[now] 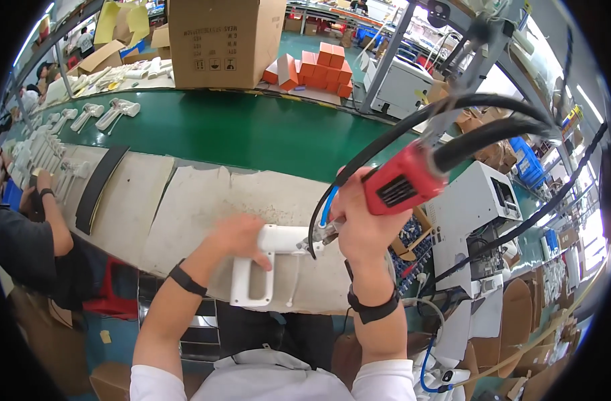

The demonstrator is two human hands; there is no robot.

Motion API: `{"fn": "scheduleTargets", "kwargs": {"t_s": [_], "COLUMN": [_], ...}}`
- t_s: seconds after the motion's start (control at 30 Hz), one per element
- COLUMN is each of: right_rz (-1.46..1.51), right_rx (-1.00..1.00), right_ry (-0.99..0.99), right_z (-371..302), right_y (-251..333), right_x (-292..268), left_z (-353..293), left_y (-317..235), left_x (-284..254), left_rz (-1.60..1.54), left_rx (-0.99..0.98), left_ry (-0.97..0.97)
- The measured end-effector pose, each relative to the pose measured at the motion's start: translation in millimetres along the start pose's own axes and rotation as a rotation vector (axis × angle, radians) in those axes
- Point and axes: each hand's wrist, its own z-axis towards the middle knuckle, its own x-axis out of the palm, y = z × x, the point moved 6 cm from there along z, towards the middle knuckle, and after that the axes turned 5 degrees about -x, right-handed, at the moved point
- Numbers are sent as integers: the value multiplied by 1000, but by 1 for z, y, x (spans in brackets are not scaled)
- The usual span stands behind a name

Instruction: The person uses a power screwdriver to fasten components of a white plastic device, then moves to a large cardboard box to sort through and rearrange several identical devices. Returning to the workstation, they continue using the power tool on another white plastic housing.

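Note:
On the cardboard-covered bench lies a white plastic handheld appliance body with a looped handle; a thin white cord hangs from its underside. My left hand, slightly blurred, grips the body where the handle joins it, thumb toward the handle. Wrapped around a red power screwdriver is my right hand, above the body's right end. The tool's metal tip points down-left at that end; whether it touches is hard to make out. A black cable and a blue air tube run beside the tool.
Right of the bench sits a box of small dark parts near a white machine. Behind runs a green conveyor with white appliance bodies, a large carton and orange boxes. A co-worker works at left.

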Motion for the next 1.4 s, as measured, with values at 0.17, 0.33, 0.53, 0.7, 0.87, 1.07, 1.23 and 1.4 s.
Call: {"fn": "scheduleTargets", "kwargs": {"t_s": [0.17,0.33,0.53,0.7,0.87,1.07,1.23,1.4], "right_rz": [13,-6,41,-25,10,15,-1,26], "right_rx": [-56,32,90,113,10,-16,106,251], "right_ry": [56,47,13,112,40,78,69,151], "right_z": [7,4,-2,-13,-9,-9,-21,-34], "right_y": [-12,-42,-74,-78,-47,-2,-33,-49], "right_x": [26,32,44,53,34,21,22,31], "left_z": [-2,8,5,8,9,42,50,24], "left_y": [-34,-25,-24,-20,-24,-17,-13,-22], "left_x": [-8,5,5,12,8,30,41,16], "left_rz": [-27,-108,-111,-225,-216,-167,-131,-258], "left_rx": [-65,13,9,-67,-52,131,158,216], "left_ry": [-11,-69,-108,6,-68,-213,-292,-419]}}
